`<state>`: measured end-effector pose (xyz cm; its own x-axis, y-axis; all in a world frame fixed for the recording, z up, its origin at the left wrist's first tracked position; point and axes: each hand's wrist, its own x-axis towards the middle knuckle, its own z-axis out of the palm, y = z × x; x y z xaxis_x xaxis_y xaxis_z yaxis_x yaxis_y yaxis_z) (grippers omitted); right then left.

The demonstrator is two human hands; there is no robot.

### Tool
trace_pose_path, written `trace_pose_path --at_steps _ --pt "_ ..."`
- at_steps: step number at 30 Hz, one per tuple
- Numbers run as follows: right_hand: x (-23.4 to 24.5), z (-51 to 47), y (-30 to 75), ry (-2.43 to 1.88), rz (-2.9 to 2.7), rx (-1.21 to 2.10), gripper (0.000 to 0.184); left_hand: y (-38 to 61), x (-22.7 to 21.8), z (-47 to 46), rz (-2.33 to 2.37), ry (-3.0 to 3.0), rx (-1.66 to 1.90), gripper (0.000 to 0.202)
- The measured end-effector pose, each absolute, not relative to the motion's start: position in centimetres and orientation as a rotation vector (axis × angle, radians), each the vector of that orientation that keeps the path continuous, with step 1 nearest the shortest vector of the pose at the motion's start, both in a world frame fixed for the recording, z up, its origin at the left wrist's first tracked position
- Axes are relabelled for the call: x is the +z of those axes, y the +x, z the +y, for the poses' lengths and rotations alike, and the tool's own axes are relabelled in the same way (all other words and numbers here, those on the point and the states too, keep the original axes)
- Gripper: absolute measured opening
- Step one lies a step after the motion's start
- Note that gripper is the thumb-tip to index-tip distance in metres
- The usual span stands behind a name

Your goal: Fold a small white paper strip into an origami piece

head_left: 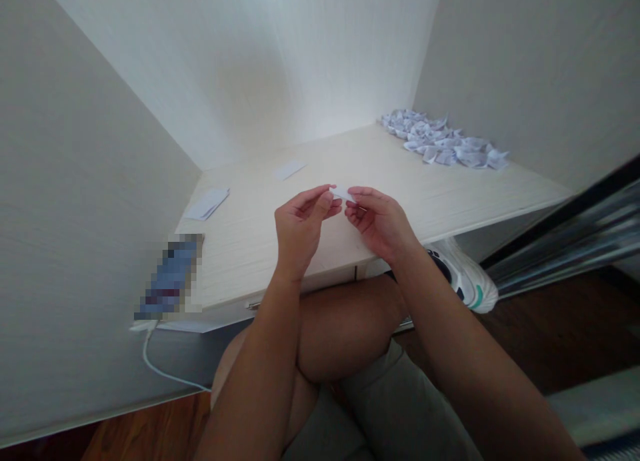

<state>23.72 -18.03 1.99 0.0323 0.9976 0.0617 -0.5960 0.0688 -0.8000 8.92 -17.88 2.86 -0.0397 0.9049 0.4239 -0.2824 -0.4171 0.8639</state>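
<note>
A small white paper piece (343,193) is held between both my hands above the pale wooden shelf (350,161). My left hand (300,224) pinches its left end between thumb and fingers. My right hand (377,221) pinches its right end, fingers curled. Both hands hover over the shelf's front edge, above my bent knee.
A heap of several folded white paper pieces (443,141) lies at the back right of the shelf. A paper slip (290,170) and a small stack of paper (207,204) lie to the left. A phone (170,278) with a white cable (160,368) rests at the front left. White walls enclose three sides. A sneaker (465,278) is under the shelf.
</note>
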Motion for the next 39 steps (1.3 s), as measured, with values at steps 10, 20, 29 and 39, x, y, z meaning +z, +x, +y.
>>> trace_pose_path --at_steps 10,20,29,39 --pt "2.2 -18.3 23.9 -0.631 -0.737 1.544 0.026 7.3 3.0 -17.6 0.892 1.734 1.595 0.009" --pt "2.5 -18.6 24.0 -0.593 -0.767 1.575 0.028 7.8 2.4 -17.8 0.917 1.838 1.621 0.005" --pt "2.4 -18.7 24.0 -0.579 -0.782 1.577 0.03 7.9 2.2 -17.7 0.939 1.816 1.643 0.005" --pt "2.4 -18.9 24.0 -0.6 -0.762 1.566 0.03 7.9 2.2 -17.7 0.928 1.93 1.646 0.007"
